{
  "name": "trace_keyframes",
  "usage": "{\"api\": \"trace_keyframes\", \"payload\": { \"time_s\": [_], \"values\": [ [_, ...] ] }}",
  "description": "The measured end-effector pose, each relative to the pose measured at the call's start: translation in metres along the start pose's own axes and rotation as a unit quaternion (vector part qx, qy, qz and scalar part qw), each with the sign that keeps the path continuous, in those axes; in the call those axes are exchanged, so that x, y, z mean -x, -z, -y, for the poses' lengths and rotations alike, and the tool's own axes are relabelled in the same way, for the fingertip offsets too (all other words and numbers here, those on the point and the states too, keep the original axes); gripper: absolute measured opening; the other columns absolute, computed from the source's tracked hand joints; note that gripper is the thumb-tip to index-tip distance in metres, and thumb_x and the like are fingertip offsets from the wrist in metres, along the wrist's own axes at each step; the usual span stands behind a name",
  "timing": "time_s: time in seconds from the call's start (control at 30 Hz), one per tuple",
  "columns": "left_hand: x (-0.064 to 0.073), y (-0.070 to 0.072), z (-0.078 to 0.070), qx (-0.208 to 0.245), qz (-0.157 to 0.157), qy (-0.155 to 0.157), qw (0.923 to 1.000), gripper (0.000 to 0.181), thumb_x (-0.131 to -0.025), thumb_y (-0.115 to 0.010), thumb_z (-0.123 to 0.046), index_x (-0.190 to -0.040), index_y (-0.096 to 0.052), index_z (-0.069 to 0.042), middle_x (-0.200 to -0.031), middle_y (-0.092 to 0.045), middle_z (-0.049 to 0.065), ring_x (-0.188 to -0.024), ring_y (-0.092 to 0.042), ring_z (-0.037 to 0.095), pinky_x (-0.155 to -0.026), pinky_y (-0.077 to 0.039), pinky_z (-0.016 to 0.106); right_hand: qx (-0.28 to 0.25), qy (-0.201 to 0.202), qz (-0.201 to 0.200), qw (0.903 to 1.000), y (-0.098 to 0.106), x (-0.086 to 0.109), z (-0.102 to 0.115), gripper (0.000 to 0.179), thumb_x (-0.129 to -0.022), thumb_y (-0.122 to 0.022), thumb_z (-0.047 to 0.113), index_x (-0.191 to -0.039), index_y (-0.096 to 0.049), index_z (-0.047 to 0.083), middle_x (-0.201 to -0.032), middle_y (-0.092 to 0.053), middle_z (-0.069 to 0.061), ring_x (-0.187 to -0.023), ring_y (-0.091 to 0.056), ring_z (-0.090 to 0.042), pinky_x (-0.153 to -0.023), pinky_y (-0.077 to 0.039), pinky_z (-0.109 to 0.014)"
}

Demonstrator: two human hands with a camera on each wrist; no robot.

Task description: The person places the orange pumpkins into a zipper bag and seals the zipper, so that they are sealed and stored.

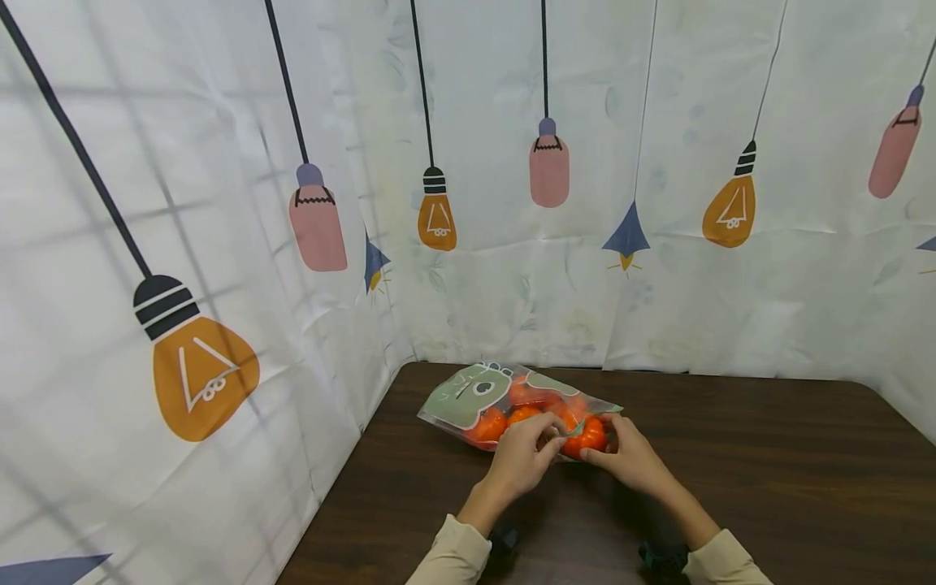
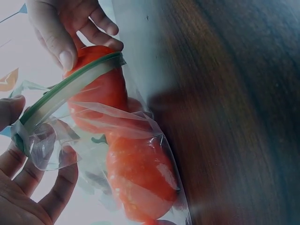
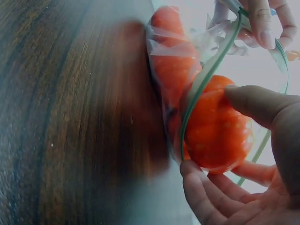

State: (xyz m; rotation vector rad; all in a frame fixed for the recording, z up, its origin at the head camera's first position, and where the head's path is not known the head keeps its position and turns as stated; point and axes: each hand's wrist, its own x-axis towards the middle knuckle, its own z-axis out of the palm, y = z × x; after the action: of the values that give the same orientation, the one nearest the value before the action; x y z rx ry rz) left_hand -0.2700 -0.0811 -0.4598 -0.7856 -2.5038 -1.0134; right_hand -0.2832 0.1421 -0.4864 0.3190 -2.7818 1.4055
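A clear zip bag [image 1: 468,398] with a pale green cartoon face lies on the table, holding several red-orange tomatoes [image 2: 140,178]. My left hand [image 1: 521,457] pinches the bag's edge at its open mouth, near the green zip strip [image 2: 75,83]. My right hand [image 1: 632,459] grips one tomato [image 3: 218,131] at the mouth, thumb on one side and fingers on the other. In the right wrist view, the zip strip crosses this tomato, which sits partly inside the bag. The bag's far contents are partly hidden behind the printed face.
The dark brown wooden table [image 1: 768,463] extends to the right of the bag. A white cloth with printed lamps [image 1: 483,301] hangs behind the table and along its left side. Dark objects [image 1: 504,540] show beside the wrists, too dim to make out.
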Motion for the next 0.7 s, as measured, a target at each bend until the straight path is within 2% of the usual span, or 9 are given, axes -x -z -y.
{"api": "trace_keyframes", "payload": {
  "time_s": [0.37, 0.53, 0.7],
  "values": [
    [0.0000, -0.0014, 0.0004, -0.013, -0.003, -0.010, 0.9999, 0.007, -0.096, -0.072, -0.022, -0.100, -0.069, -0.026, -0.087, -0.069, -0.011, -0.072, -0.052, -0.001, -0.067, -0.044, 0.015, -0.036, -0.031, -0.027, 0.9985, -0.0066, -0.0002, 0.0022, 0.066, -0.082, -0.086, 0.035, -0.126, -0.050, 0.001, -0.116, -0.064, -0.019, -0.083, -0.066, -0.017, -0.064, -0.053, -0.030],
    [0.0007, -0.0009, -0.0010, -0.024, -0.004, -0.020, 0.9995, 0.008, -0.095, -0.071, -0.020, -0.100, -0.070, -0.025, -0.086, -0.068, -0.010, -0.071, -0.051, -0.002, -0.066, -0.042, 0.014, -0.035, -0.033, -0.026, 0.9985, -0.0068, -0.0020, -0.0011, 0.061, -0.085, -0.084, 0.036, -0.125, -0.053, 0.002, -0.114, -0.067, -0.018, -0.090, -0.070, -0.020, -0.067, -0.054, -0.030],
    [0.0012, -0.0005, -0.0023, -0.028, 0.001, -0.019, 0.9994, 0.010, -0.094, -0.071, -0.018, -0.101, -0.071, -0.025, -0.087, -0.068, -0.009, -0.071, -0.051, -0.001, -0.066, -0.042, 0.015, -0.030, -0.034, -0.023, 0.9987, -0.0068, -0.0040, -0.0027, 0.061, -0.084, -0.084, 0.039, -0.125, -0.055, 0.004, -0.115, -0.068, -0.015, -0.087, -0.068, -0.018, -0.067, -0.053, -0.031]
  ]
}}
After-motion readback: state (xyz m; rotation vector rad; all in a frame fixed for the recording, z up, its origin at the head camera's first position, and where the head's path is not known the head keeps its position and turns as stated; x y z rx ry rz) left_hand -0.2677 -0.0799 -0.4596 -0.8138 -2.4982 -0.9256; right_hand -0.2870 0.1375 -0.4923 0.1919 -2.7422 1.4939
